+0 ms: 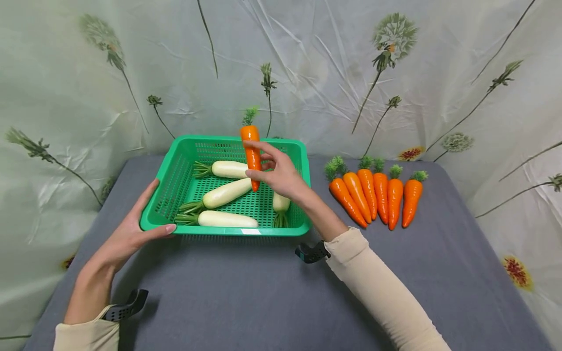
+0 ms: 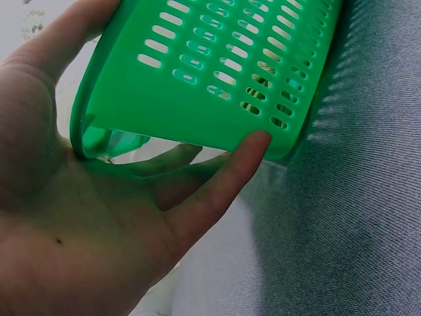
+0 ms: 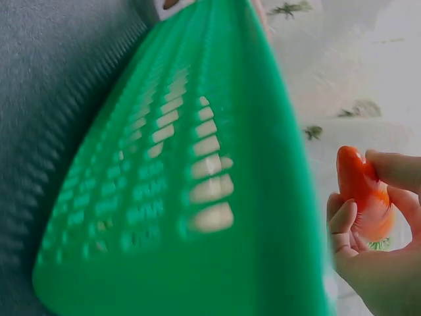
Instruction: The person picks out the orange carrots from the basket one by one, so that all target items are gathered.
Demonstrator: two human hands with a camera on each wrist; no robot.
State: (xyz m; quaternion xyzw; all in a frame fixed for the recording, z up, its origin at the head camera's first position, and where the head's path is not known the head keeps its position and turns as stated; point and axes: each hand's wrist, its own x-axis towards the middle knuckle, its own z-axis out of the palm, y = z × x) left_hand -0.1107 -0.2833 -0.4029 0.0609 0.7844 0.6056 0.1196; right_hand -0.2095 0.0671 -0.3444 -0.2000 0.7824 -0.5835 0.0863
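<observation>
My right hand (image 1: 283, 175) pinches an orange carrot (image 1: 250, 134) between thumb and fingers, over the green plastic basket (image 1: 210, 231). The carrot stands nearly upright, leafy top up and tip down; its orange body (image 3: 358, 191) also shows in the right wrist view. With the left hand (image 1: 125, 239) I hold the basket at its front left corner, thumb on the rim and fingers (image 2: 217, 187) along the outside wall. Several white radishes (image 1: 226, 194) with green stalks lie in the basket. One of them, at the right (image 1: 281, 202), is partly hidden by my right hand.
Several more carrots (image 1: 368, 190) lie side by side in a row on the grey cloth-covered table (image 1: 246, 292), right of the basket. Behind the table hangs a pale curtain (image 1: 307, 63) with a dandelion print. Each wrist wears a black band (image 1: 125, 307).
</observation>
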